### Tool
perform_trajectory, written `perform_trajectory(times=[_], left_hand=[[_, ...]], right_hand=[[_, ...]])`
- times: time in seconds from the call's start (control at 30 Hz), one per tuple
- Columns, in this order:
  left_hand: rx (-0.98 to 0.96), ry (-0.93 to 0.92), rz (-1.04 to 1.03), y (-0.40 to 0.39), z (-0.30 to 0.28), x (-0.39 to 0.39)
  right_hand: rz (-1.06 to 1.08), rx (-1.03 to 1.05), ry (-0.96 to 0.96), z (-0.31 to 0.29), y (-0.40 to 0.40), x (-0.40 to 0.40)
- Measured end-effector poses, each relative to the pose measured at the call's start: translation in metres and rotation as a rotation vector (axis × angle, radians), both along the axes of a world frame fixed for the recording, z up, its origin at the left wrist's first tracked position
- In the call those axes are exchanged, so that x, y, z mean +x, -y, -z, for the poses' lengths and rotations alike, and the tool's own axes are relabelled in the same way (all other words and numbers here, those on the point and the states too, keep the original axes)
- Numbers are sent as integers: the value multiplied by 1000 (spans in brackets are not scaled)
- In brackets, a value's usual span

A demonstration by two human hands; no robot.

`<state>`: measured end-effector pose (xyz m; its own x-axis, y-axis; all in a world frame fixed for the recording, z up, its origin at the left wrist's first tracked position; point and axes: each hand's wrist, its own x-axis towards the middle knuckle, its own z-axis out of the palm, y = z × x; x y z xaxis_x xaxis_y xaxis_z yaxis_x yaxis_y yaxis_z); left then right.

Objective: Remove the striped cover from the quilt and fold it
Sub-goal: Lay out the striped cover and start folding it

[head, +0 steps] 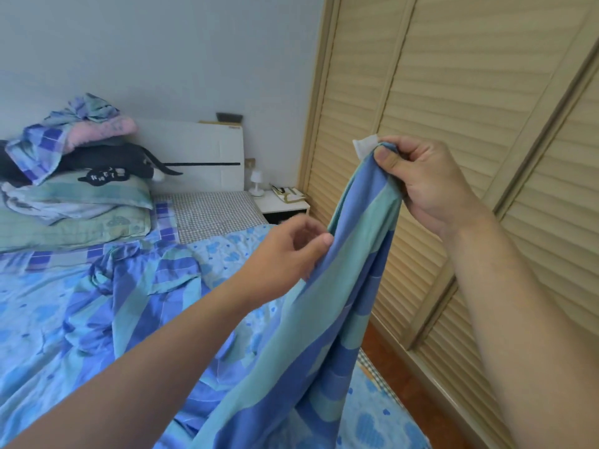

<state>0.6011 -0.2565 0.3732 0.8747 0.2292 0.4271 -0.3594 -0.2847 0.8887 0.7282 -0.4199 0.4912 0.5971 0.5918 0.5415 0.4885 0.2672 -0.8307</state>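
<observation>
The right hand [418,179] is pinching a corner of the cover [340,306] high at about two o'clock, thumb and fingers closed tight on the bunched cloth, with a small white tag [365,146] sticking up beside the thumb. The left hand [291,251] is sitting lower, toward nine o'clock of the right one, its fingers curled half-closed against the cover's edge; whether it is actually gripping or only touching the cloth is hard to tell. From the pinched corner the cover is hanging in a long drape, its long axis running down toward seven o'clock, and its far end is trailing across the quilt [223,254] on the bed [207,212] toward nine o'clock. The left hand is nearer that trailing length, so running along the edge to the next corner would probably fall to it (a judgement only). The lower part of the drape is cut off by the frame's bottom, and the other corners are lost in the rumpled folds.
</observation>
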Motion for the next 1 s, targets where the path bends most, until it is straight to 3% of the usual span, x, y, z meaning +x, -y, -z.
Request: perform_trajectory(times=[0.1,0.2,0.37,0.5,0.57,0.7,0.87,1.0], left_hand=[[117,-114,48,1,9,-6],[-41,-221,141,0,10,-10],[-223,-198,190,-12,1,-15],[-226,-242,228,-16,0,-27],[28,-240,136,-9,2,-32],[828,53,-301,13,8,-26],[1021,68,-650,13,5,-17],[1155,-39,-608,-8,4,-10]], right_hand=[[-11,20,-18,1,1,2],[-51,-3,-25,2,0,3],[-101,-16,-43,2,1,7],[-24,-10,-21,2,4,13],[-5,-5,-7,5,3,12],[-23,-72,82,9,-6,-2],[-9,-111,183,9,-10,-12],[-37,-89,124,7,-8,-13]])
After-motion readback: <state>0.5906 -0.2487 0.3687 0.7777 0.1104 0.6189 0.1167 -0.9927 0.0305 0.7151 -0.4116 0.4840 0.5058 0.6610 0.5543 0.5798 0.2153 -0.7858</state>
